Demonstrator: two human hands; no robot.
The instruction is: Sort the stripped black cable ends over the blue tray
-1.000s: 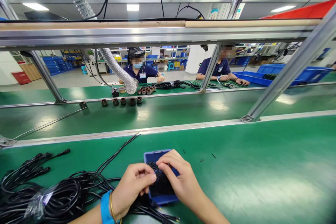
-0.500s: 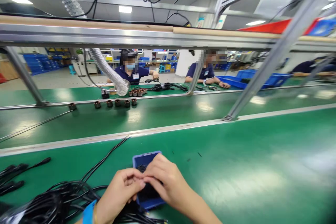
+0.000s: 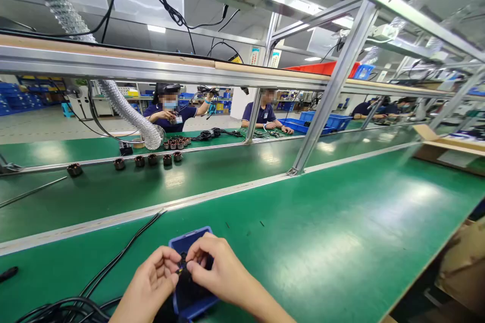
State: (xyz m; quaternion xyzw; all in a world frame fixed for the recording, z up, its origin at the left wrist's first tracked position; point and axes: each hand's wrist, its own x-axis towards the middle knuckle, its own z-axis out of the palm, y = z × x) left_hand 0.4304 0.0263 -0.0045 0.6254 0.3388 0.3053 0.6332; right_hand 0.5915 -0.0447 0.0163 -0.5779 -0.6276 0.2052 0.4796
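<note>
My left hand (image 3: pixel 153 277) is closed in a pinch on what looks like a black cable end (image 3: pixel 179 271) with small coloured wires showing. Facing it, my right hand (image 3: pixel 214 265) pinches a small black part (image 3: pixel 184 262); its exact kind is too small to make out. Both hands meet fingertip to fingertip over a small blue bin (image 3: pixel 189 235), whose dark contents are partly covered by my fingers. Lying left of my left hand is a bundle of black cables (image 3: pixel 64 308), with two strands (image 3: pixel 125 250) reaching up to the metal rail.
Several copper-wound rings (image 3: pixel 140 161) stand along the strip beyond the rail (image 3: pixel 212 197). A metal post (image 3: pixel 322 106) rises at the right of centre. An open cardboard box (image 3: pixel 450 149) sits far right. Co-workers (image 3: pixel 170 111) sit across the bench near a flexible duct (image 3: pixel 129 111).
The view has swung right, bringing the cardboard box into sight. My fingertips have parted slightly, and the small black part and coloured wires now show between them.
</note>
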